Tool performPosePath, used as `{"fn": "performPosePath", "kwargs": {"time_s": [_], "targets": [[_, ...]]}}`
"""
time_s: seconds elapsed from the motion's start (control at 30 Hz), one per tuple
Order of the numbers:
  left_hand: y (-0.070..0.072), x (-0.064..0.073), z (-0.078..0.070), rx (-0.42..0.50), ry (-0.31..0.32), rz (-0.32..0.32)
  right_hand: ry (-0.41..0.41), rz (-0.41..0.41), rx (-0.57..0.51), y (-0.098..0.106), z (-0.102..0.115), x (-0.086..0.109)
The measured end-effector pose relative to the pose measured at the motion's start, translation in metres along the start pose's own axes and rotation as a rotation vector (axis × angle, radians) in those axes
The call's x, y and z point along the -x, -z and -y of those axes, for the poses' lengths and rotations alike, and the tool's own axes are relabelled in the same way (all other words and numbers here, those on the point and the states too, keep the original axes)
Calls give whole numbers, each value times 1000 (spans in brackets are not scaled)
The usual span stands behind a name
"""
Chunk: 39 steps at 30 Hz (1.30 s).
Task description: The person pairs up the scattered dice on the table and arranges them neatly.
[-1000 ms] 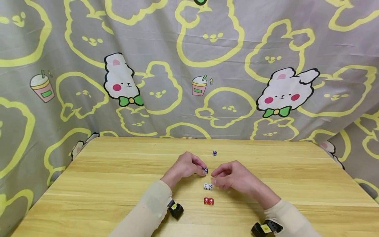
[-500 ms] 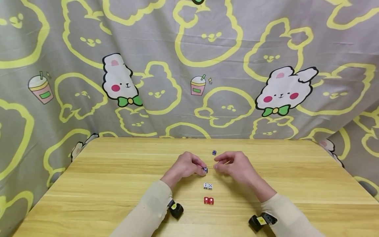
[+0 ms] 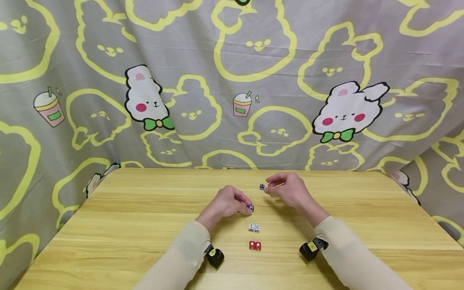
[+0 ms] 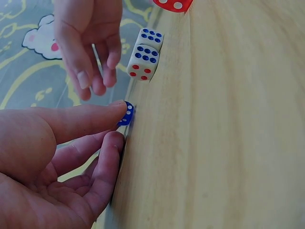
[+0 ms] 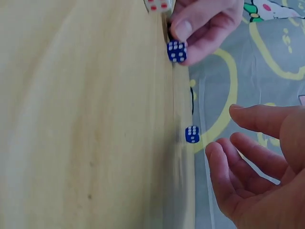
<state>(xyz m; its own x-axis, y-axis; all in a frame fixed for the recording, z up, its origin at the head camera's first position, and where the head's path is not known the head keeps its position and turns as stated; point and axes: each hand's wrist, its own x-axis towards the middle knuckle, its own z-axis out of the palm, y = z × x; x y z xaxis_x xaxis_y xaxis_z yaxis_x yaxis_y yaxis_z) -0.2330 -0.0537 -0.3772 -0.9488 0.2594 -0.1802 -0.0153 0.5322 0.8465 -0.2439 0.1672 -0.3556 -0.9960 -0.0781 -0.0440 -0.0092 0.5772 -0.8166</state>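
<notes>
My left hand (image 3: 226,202) pinches a dark blue die (image 3: 251,208) between thumb and fingers, down at the tabletop. Most of that blue die (image 4: 127,114) is covered by the thumb in the left wrist view. Farther back lies a second blue die (image 3: 262,187) with white pips. Just right of it is my right hand (image 3: 290,189), thumb and fingers spread apart with nothing between them. In the right wrist view this second blue die (image 5: 192,134) stands free of the right fingertips (image 5: 217,149).
Nearer to me than the held die, two white dice (image 3: 256,228) sit side by side on the wooden table (image 3: 145,225). In front of them is a pair of red dice (image 3: 252,245). A patterned grey curtain (image 3: 203,48) hangs behind the table's far edge.
My right hand has moved away from beside the white dice, back across the table to the far blue die. The left hand stays put with its die.
</notes>
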Motion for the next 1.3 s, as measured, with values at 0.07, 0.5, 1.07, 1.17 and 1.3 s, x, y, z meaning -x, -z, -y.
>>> {"fn": "performPosePath", "kwargs": {"time_s": [0.07, 0.5, 1.07, 1.17, 1.3], "targets": [[0, 1, 0, 1, 3, 0, -11, -7, 5, 1, -1, -4], [1, 0, 1, -2, 1, 3, -78, 8, 77, -5, -6, -21], [1, 1, 1, 7, -5, 3, -58, 12, 172, -12, -9, -33], [1, 2, 0, 8, -6, 4, -39, 4, 194, -13, -10, -33], [1, 1, 0, 5, -5, 2, -33, 0, 206, -13, -10, -34]]}}
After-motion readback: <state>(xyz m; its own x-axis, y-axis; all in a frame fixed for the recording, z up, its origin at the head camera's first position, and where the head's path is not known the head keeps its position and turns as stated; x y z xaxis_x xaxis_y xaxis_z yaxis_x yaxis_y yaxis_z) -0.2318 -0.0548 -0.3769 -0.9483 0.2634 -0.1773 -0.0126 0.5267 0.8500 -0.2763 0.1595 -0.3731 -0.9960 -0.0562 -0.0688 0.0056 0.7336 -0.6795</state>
